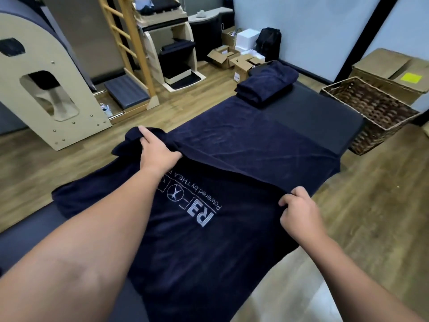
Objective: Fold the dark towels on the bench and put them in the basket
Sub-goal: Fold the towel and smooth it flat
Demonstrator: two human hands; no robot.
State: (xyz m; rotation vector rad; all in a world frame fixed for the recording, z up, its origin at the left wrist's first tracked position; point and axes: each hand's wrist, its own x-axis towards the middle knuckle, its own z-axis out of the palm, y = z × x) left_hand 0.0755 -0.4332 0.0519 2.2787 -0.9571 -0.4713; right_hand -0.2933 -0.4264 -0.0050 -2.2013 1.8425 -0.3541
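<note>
Two hands — our left hand (157,152) and right hand (299,212) — each grip the folded edge of a dark towel (243,159) spread over the worktop (325,112).

Both your arms are bare from the lower frame edge out to the hands: no sleeves, cuffs or gloves show anywhere along them. Your left hand (157,152), toward 11 o'clock, carries no ring, and its wrist has no watch or band. Your right hand (299,214), toward 3 o'clock, is just as plain, with short, unpainted nails on the fingers that show. Your forearms bear no markings.
</note>
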